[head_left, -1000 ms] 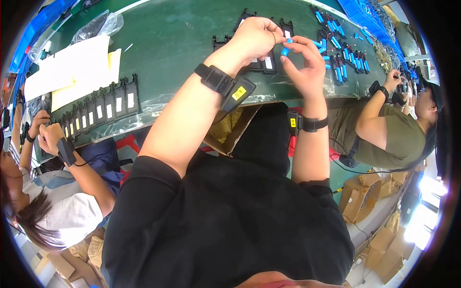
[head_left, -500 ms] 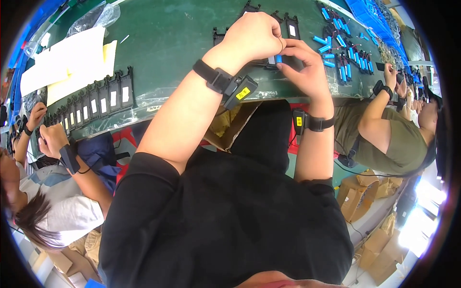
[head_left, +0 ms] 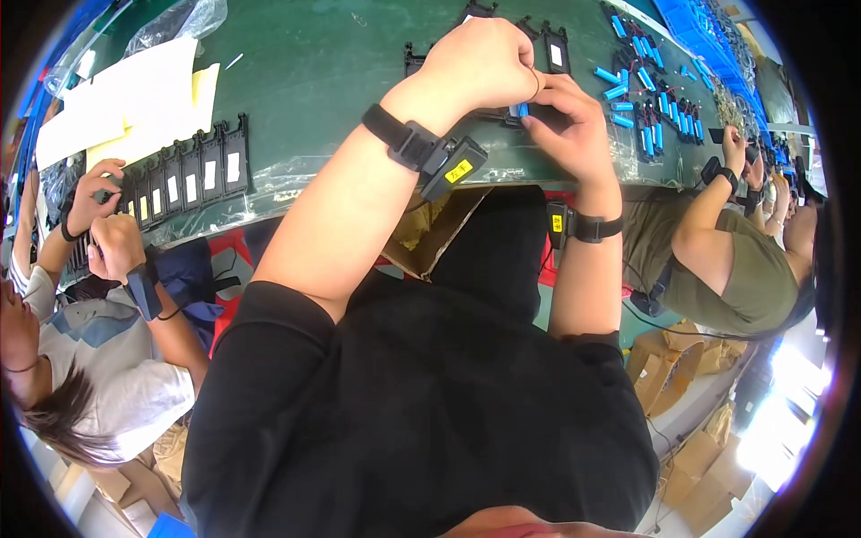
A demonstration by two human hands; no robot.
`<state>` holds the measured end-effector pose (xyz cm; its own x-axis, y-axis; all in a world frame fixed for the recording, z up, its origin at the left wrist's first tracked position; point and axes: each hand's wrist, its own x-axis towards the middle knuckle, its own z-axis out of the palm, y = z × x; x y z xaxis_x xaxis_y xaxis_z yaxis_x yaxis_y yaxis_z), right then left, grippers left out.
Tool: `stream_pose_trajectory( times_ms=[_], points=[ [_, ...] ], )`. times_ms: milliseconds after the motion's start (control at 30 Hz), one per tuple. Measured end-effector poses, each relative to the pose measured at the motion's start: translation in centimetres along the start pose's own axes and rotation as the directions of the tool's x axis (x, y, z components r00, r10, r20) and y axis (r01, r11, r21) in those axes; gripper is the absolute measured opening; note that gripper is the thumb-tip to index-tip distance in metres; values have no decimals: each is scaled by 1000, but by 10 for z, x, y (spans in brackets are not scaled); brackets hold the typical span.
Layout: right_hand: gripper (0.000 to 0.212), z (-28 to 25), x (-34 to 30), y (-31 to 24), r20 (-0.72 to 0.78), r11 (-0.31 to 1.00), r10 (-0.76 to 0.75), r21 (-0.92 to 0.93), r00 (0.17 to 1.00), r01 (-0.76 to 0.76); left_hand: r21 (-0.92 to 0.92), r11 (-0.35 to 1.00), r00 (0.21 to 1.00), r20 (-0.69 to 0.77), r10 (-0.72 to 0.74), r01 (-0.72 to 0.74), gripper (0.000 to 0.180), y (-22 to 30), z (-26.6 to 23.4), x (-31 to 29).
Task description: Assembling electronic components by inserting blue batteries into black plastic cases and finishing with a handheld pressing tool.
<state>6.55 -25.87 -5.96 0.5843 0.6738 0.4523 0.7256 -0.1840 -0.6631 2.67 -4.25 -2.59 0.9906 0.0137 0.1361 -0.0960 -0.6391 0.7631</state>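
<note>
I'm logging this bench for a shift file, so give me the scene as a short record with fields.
Left hand: fingers bunched against the right hand; anything held is hidden
Right hand: fingertips at a blue cylinder; grip partly hidden
Surface: green table
Beyond hands: black frames
To the right: more blue cylinders
To the left: white and yellow sheets, row of labelled frames
</note>
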Motion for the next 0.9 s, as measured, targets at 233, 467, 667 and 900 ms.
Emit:
stream_pose_trajectory(
  times_ms=[233,467,667,900],
  points=[
    [34,-1,2,-2,16,997,-30,-67,999,31,-1,1000,1000,-4,-15,15,19,1,-1,3],
    [34,2,3,-11,35,974,-130,-184,991,134,7,1000,1000,2,-2,2,21,-2,-3,4],
    [36,-14,-6,-21,-122,963,-136,-250,983,102,-117,993,995,-97,-27,15,31,0,1,6],
    [29,-115,-55,-4,-560,689,17,-593,828,-415,-375,927,982,-170,-78,9,33,-11,13,17]
  ],
)
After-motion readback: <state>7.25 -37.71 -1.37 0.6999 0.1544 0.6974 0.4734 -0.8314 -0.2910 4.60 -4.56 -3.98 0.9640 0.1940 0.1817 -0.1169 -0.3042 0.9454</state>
